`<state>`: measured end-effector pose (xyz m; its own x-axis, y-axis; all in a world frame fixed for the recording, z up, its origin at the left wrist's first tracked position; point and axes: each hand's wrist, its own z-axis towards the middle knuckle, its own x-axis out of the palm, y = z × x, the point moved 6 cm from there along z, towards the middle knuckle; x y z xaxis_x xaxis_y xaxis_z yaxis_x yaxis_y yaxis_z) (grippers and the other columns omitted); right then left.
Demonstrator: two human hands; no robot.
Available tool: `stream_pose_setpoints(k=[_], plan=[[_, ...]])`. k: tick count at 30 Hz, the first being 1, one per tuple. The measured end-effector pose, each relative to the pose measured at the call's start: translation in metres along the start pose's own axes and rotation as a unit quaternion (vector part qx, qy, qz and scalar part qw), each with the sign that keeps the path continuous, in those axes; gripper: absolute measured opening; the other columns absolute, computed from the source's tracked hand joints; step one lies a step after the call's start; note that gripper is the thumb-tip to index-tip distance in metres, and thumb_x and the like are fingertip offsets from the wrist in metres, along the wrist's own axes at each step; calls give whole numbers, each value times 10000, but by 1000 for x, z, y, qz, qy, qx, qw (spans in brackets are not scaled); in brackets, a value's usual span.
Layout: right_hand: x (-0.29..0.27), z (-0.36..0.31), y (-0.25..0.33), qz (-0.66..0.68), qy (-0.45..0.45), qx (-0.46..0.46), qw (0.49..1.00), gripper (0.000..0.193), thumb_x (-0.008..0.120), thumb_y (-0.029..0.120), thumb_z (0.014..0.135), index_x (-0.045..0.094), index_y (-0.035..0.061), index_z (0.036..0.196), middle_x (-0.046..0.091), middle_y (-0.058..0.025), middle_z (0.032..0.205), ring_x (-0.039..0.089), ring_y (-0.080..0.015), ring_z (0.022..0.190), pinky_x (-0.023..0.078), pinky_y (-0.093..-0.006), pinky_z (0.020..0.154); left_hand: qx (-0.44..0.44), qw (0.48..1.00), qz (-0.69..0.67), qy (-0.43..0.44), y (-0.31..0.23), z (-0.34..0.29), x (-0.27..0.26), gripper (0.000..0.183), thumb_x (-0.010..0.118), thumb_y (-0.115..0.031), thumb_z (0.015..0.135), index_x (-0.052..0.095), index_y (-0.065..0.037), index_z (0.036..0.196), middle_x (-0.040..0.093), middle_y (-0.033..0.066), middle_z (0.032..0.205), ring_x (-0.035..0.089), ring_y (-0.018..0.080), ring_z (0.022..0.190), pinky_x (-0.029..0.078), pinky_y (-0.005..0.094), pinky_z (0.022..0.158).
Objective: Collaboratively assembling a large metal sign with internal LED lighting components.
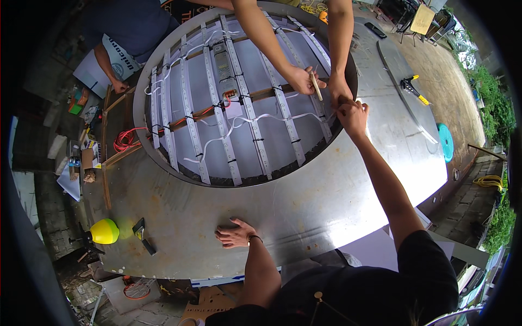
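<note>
My left hand (235, 233) lies on the bare metal sheet with its fingers apart, holding nothing. My right hand (353, 117) reaches to the right rim of a round metal-rimmed light box (142, 98), its fingers closed. Whatever they pinch is hidden. A co-worker's hand (339, 87) meets mine there; that person's other hand (300, 80) holds a pale stick-like tool (316, 87). Inside the box, LED strips (255, 130) run lengthwise over white panels, joined by white wires (299, 116) and dark ties. A perforated metal power supply (223, 66) sits among them.
The metal sheet (179, 217) carries a yellow spray bottle (104, 231), a dark tool (142, 233), a yellow-black clamp (414, 89), a curved metal strip (399, 89) and a phone (375, 30). Red cable (126, 140) coils left. Another person's hand (119, 86) is at upper left. A teal stool (445, 142) stands right.
</note>
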<state>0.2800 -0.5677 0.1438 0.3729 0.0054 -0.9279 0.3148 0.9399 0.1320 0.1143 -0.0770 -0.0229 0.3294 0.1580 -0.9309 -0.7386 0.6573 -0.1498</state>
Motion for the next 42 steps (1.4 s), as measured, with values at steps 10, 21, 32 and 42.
stream_pose_setpoints(k=[10,21,32,42], plan=[[-43,-3,48,14,-130,-15,991,111,696,188,708,685,133,803,607,-23,823,579,-210,821,365,-398,806,0,1000,3,5,1,3,0,673,292,-605,880,414,-46,1234,420,150,1274,381,311,1212,270,537,969],[25,-73,379,384,160,-287,863,125,673,145,724,638,84,827,622,-66,825,624,-238,824,469,-376,766,-24,999,1,30,2,4,-1,689,266,-630,880,400,-57,1239,403,153,1298,351,302,1251,241,563,991],[80,-81,459,280,101,-246,922,111,522,74,793,619,52,842,580,-86,878,622,-237,830,505,-362,706,-46,996,-32,76,1,4,1,716,278,-633,865,390,-46,1258,362,172,1360,301,311,1308,193,624,1037],[60,-83,436,358,106,-162,913,179,651,144,752,598,36,885,569,-121,889,618,-280,815,514,-382,702,-42,996,-36,74,-2,6,-2,705,309,-623,861,386,-47,1259,362,168,1359,300,310,1309,189,622,1039]])
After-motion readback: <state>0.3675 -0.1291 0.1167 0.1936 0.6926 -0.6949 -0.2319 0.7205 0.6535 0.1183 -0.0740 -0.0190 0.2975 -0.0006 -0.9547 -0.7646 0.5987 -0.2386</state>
